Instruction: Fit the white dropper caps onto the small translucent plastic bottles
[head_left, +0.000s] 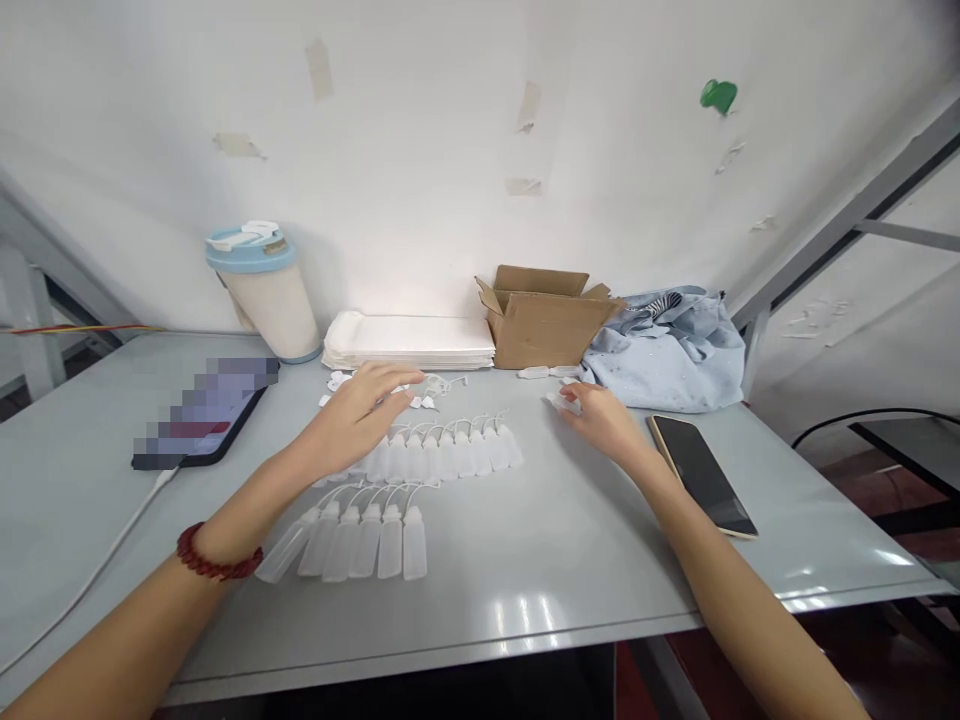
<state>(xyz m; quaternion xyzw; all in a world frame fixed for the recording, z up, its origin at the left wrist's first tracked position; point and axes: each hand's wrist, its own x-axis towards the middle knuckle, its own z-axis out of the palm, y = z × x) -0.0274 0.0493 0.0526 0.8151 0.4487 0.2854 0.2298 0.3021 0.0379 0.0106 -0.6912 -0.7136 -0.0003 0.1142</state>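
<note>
My left hand (360, 415), fingers stretched out, hovers over small white plastic pieces (429, 403) at the back of the table. A white tube piece (448, 383) lies just beyond its fingertips. My right hand (600, 415) pinches a small translucent plastic bottle (564, 402) at the right. More bottles (556, 372) lie behind it, by the carton. Between my hands and toward me, a row of translucent squeeze bottles (442, 457) with thin white tubes at their tops lies side by side. A nearer row of similar bottles (365, 540) lies below my left wrist.
Along the wall stand a tumbler (270, 300) with a blue lid, a stack of white sheets or bags (412, 340), an open carton (547, 330) and a light blue cloth (664, 350). A charging phone (214, 415) lies left, another phone (703, 475) right.
</note>
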